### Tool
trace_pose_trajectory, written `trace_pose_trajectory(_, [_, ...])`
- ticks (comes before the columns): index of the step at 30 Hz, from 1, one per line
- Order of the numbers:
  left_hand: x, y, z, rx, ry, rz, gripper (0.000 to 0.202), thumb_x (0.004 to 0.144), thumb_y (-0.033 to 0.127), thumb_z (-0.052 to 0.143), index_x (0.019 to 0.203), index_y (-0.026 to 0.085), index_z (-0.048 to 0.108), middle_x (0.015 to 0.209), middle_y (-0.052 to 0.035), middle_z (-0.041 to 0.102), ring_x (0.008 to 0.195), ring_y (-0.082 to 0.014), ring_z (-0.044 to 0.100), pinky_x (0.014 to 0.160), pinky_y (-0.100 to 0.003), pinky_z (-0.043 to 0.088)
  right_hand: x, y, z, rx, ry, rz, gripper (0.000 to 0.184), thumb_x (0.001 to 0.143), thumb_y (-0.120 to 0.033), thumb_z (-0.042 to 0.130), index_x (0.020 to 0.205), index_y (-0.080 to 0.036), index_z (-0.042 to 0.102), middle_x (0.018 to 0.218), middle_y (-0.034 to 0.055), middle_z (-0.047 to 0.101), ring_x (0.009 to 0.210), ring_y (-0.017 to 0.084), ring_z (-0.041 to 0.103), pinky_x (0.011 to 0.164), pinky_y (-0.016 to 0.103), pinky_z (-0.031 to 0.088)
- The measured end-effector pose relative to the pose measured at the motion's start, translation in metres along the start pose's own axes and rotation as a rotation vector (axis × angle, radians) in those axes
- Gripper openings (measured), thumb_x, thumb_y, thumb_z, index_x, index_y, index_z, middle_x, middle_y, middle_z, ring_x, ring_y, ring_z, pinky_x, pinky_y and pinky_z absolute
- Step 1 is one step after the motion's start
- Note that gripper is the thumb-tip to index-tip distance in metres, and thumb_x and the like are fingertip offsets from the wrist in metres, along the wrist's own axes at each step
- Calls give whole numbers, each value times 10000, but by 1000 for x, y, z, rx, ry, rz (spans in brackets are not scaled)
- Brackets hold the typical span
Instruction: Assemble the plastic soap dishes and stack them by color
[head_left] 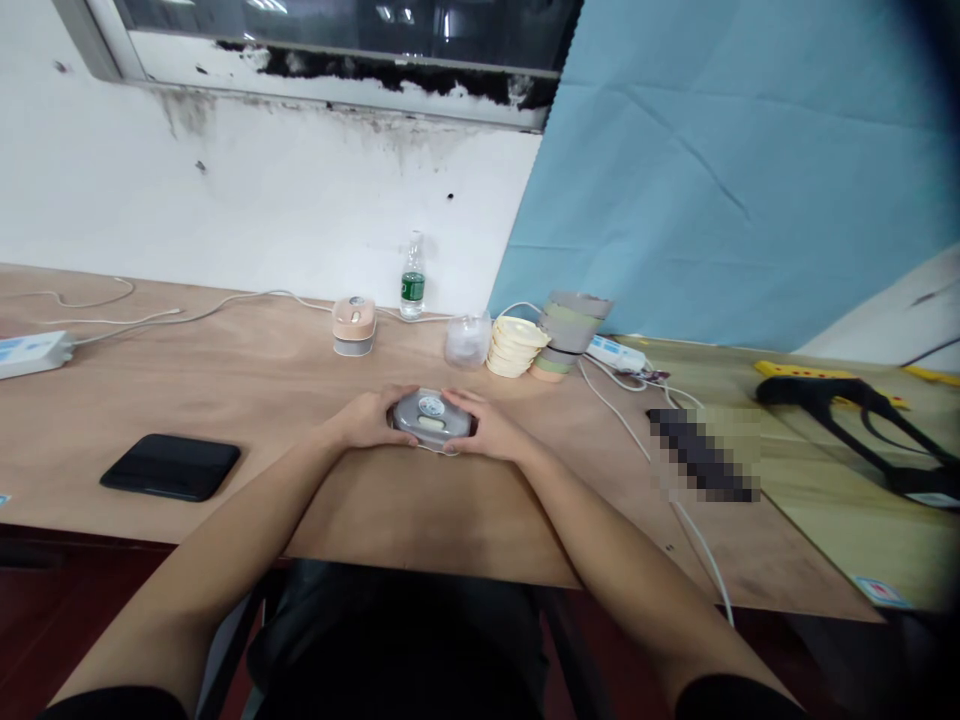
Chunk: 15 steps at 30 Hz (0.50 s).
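A grey lidded container (430, 424) rests on the wooden table in front of me, with a round pale sticker and a light oval tab on its top. From the left side my left hand (379, 418) grips it, fingers behind and thumb along the near edge. My right hand (486, 426) clasps the opposite end in the same way. Parts of the container's two ends are hidden by my fingers. Farther back to the left stands a similar pink and grey container (355, 326), which neither hand touches.
A plastic bottle (412, 278) stands by the wall. Right of it are a clear plastic cup-like piece (468, 342), stacked cream pieces (516, 347) and a tall tilted stack (570, 330). A black flat object (171, 467) lies left. White cables (697, 540) and power strips (616, 353) cross the table.
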<state>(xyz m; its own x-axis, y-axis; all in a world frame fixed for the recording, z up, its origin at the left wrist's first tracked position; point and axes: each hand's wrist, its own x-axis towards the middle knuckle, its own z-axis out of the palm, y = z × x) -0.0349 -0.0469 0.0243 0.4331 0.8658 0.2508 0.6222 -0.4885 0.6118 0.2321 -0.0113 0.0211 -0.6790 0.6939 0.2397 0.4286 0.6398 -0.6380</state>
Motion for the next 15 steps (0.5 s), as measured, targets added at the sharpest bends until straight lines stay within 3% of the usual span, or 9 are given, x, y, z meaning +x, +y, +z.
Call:
trace_pose_trajectory(5, [0, 1, 0, 37, -18, 16, 923, 598, 580, 745, 1383, 214, 425, 1347, -117, 533, 1197, -316, 521, 987, -420, 408, 2, 5, -3, 20, -36, -18, 976, 570, -513, 813, 1413, -241, 403, 1474, 137, 365, 1361, 317, 333, 1123, 493, 256])
trace_pose_trajectory(11, [1, 1, 0, 58, -17, 47, 907, 623, 579, 733, 1385, 201, 419, 1340, -121, 535, 1200, -318, 513, 994, -423, 397, -1, 5, -10, -1, -153, -20, 1071, 594, -494, 807, 1475, -244, 251, 1525, 121, 265, 1412, 287, 228, 1153, 464, 200])
trace_pose_trajectory(15, [1, 0, 1, 81, -7, 66, 905, 660, 590, 700, 1403, 176, 389, 1369, -128, 505, 1226, -322, 487, 1011, -421, 384, -1, 7, -7, -31, -97, -40, 1044, 588, -502, 807, 1462, -258, 291, 1517, 111, 289, 1397, 295, 266, 1149, 461, 222])
